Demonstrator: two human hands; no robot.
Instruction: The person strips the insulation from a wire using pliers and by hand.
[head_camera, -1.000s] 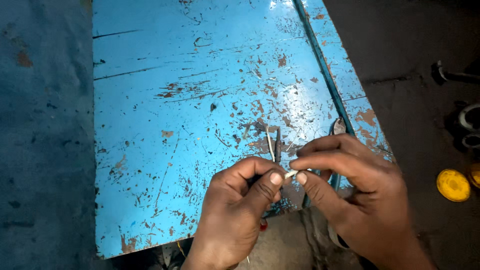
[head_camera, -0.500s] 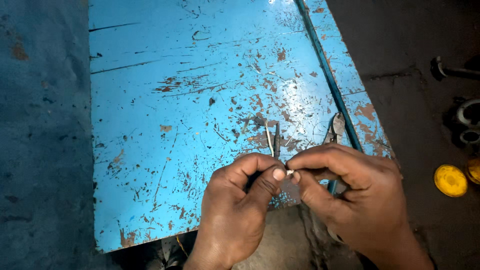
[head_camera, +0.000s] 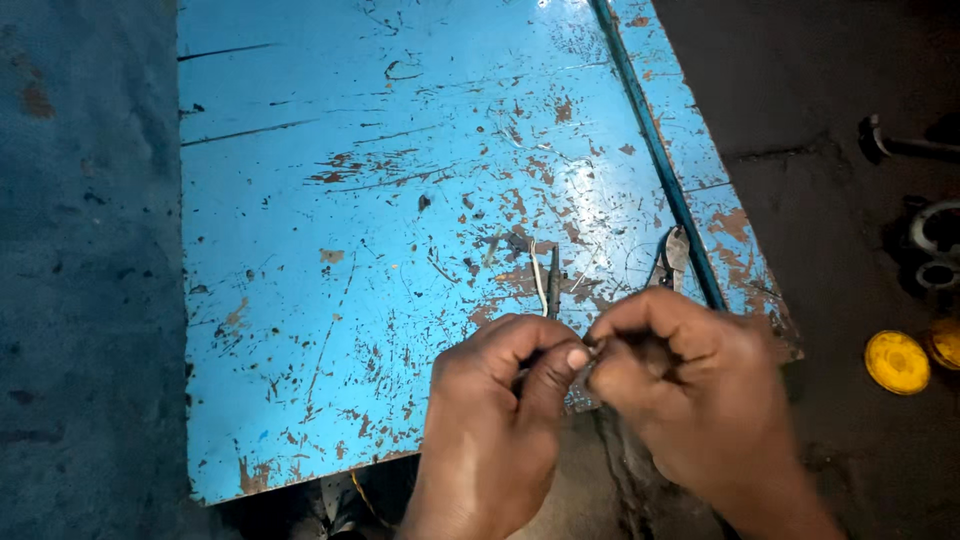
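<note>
My left hand (head_camera: 500, 400) and my right hand (head_camera: 690, 390) meet fingertip to fingertip over the near edge of a scratched blue metal sheet (head_camera: 380, 230). Between thumbs and forefingers they pinch a small thin wire piece (head_camera: 592, 348), mostly hidden by the fingers. Two thin wire ends (head_camera: 545, 278) stick up from behind my left hand and lie on the sheet. A pair of pliers (head_camera: 673, 255) lies on the sheet just beyond my right hand, its handles hidden under that hand.
A raised blue rib (head_camera: 655, 150) runs along the sheet's right side. On the dark floor to the right lie a yellow round lid (head_camera: 897, 361), metal rings (head_camera: 935, 235) and a dark tool (head_camera: 900, 143). A blue wall or surface (head_camera: 80, 270) fills the left.
Both hands stay pinched together on the small piece and have shifted slightly; the view has drifted a little, so the pliers' jaws show more clearly.
</note>
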